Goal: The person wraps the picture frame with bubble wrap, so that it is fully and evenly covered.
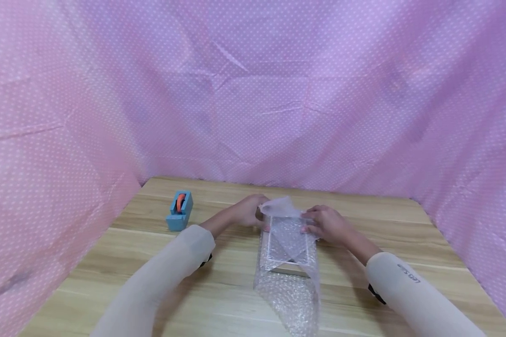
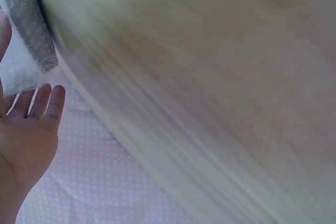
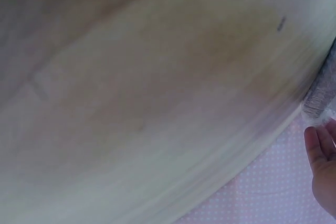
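A flat, wood-edged rectangular piece with a white border, like a picture frame (image 1: 291, 269), lies near the middle of the table in the head view. Clear bubble wrap (image 1: 293, 299) covers most of it and trails toward the near edge. At the far left corner my left hand (image 1: 250, 210) holds the wrap, thumb on the near side and fingers at the far end. My right hand (image 1: 326, 222) grips the wrap along the right side, thumb and fingertips against it. A loose flap of wrap stands up between the hands. Both wrist views catch only part of each hand.
A blue tape dispenser (image 1: 179, 210) with an orange roll stands left of the left hand. The wood-grain table (image 1: 388, 224) ends at the back against pink dotted cloth (image 1: 257, 117), which also hangs on both sides.
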`<state>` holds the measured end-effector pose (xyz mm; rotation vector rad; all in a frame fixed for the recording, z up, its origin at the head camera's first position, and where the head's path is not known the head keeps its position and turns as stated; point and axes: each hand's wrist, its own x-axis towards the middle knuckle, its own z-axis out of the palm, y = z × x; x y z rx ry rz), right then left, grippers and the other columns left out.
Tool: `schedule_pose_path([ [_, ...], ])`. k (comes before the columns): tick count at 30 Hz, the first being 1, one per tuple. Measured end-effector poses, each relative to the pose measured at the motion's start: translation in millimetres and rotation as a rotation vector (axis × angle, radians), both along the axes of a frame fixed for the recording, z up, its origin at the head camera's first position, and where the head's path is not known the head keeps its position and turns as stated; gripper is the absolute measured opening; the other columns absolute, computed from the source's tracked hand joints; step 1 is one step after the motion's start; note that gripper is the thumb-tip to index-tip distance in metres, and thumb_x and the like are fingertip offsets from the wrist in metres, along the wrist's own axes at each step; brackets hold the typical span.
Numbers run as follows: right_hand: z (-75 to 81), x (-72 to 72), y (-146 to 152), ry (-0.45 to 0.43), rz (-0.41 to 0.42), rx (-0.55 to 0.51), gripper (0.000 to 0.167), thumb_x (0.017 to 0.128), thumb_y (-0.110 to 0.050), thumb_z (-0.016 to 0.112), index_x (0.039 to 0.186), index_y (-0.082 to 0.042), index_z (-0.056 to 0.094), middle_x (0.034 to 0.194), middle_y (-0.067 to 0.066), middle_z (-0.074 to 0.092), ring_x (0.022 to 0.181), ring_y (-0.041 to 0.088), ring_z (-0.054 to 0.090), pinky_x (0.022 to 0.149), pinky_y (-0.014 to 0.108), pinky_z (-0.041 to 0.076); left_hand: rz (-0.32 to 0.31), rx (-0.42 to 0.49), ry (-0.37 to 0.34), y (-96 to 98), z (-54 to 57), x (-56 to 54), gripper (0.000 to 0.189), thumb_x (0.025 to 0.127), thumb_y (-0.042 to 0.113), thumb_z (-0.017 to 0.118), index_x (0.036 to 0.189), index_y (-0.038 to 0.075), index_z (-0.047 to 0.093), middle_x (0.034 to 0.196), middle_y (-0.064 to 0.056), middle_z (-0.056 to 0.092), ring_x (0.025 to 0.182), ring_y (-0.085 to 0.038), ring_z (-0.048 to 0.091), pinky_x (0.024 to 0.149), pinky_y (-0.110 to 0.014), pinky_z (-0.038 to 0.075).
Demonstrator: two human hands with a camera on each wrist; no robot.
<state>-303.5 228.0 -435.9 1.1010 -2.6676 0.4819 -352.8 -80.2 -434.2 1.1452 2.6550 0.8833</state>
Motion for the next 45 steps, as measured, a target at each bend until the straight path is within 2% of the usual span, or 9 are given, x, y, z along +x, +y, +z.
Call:
schedule_pose_path([
  [7, -2.3, 0.2, -2.5, -0.030, -0.041, 0.007, 0.047, 0.090, -0.034, 0.079, 0.124, -0.003, 0.072, 0.121, 0.019, 0.071, 0.114, 0.039, 0.065, 0.098, 0.056, 0.052, -0.034, -0.040, 0.156, -4.8, -3.8, 6.1, 0.055, 0.076, 0.032, 0.091, 0.121, 0.009, 0.071, 0.121, -0.002, 0.068, 0.116, -0.018, 0.059, 0.108, -0.035, 0.045],
  [13, -1.9, 1.0, -2.9, -0.019, -0.045, 0.001, 0.046, 0.089, -0.033, 0.079, 0.123, -0.002, 0.072, 0.119, 0.018, 0.071, 0.112, 0.038, 0.066, 0.096, 0.056, 0.053, -0.130, -0.101, 0.315, -7.3, -3.0, 15.0, 0.037, 0.083, 0.010, 0.081, 0.118, 0.003, 0.072, 0.124, -0.008, 0.068, 0.117, -0.024, 0.060, 0.105, -0.033, 0.048],
  [16, -2.3, 1.7, -3.5, -0.020, -0.050, -0.001, 0.046, 0.090, -0.033, 0.078, 0.123, -0.002, 0.071, 0.119, 0.018, 0.071, 0.111, 0.038, 0.066, 0.095, 0.056, 0.053, -0.147, -0.130, 0.311, -10.3, -1.0, 17.9, 0.039, 0.085, 0.016, 0.082, 0.121, 0.005, 0.072, 0.127, -0.007, 0.066, 0.119, -0.022, 0.058, 0.107, -0.032, 0.046],
  [22, -3.1, 4.3, -5.5, -0.028, -0.053, 0.011, 0.045, 0.091, -0.033, 0.077, 0.123, -0.002, 0.072, 0.120, 0.022, 0.070, 0.112, 0.041, 0.065, 0.095, 0.057, 0.053, -0.183, -0.220, 0.241, -17.3, 2.9, 23.8, 0.073, 0.083, 0.059, 0.079, 0.133, 0.007, 0.068, 0.134, -0.003, 0.061, 0.125, -0.019, 0.052, 0.109, -0.033, 0.044],
  [26, -3.8, 3.7, -4.9, -0.009, -0.059, 0.017, 0.043, 0.090, -0.031, 0.078, 0.121, -0.003, 0.073, 0.118, 0.024, 0.069, 0.111, 0.042, 0.065, 0.095, 0.058, 0.053, -0.187, -0.201, 0.247, -13.4, 6.0, 25.5, 0.047, 0.102, 0.049, 0.058, 0.123, 0.010, 0.073, 0.121, 0.001, 0.064, 0.115, -0.015, 0.055, 0.100, -0.032, 0.048],
  [30, -3.3, 3.2, -5.4, 0.007, -0.046, 0.035, 0.040, 0.090, -0.028, 0.078, 0.119, -0.002, 0.074, 0.118, 0.025, 0.069, 0.110, 0.043, 0.065, 0.094, 0.058, 0.053, -0.162, -0.183, 0.273, -4.5, 6.4, 23.6, 0.035, 0.102, 0.040, 0.061, 0.118, 0.010, 0.072, 0.106, 0.002, 0.061, 0.102, -0.013, 0.055, 0.091, -0.030, 0.050],
  [36, -1.8, 5.9, -6.3, 0.005, -0.057, 0.041, 0.046, 0.090, -0.029, 0.078, 0.126, -0.002, 0.070, 0.114, 0.022, 0.069, 0.105, 0.040, 0.067, 0.090, 0.056, 0.055, -0.209, -0.303, 0.251, 8.4, 7.8, 21.8, 0.061, 0.098, 0.037, 0.063, 0.155, 0.019, 0.047, 0.144, -0.005, 0.050, 0.115, -0.022, 0.044, 0.099, -0.037, 0.042],
  [41, 0.0, 6.7, -7.8, 0.009, -0.046, 0.066, 0.059, 0.091, -0.029, 0.078, 0.143, -0.007, 0.060, 0.111, 0.021, 0.067, 0.098, 0.035, 0.064, 0.086, 0.052, 0.056, -0.250, -0.401, 0.209, 12.6, 15.3, 23.9, 0.056, 0.100, 0.029, 0.062, 0.153, 0.024, 0.049, 0.153, 0.000, 0.045, 0.117, -0.024, 0.042, 0.098, -0.036, 0.040],
  [45, 0.8, 5.9, -8.1, 0.030, -0.005, 0.090, 0.046, 0.092, -0.026, 0.077, 0.135, -0.011, 0.068, 0.112, 0.023, 0.066, 0.100, 0.037, 0.063, 0.086, 0.053, 0.056, -0.256, -0.427, 0.139, 11.2, 18.6, 25.7, 0.059, 0.100, 0.029, 0.062, 0.156, 0.023, 0.045, 0.157, 0.000, 0.041, 0.125, -0.025, 0.038, 0.103, -0.038, 0.039],
])
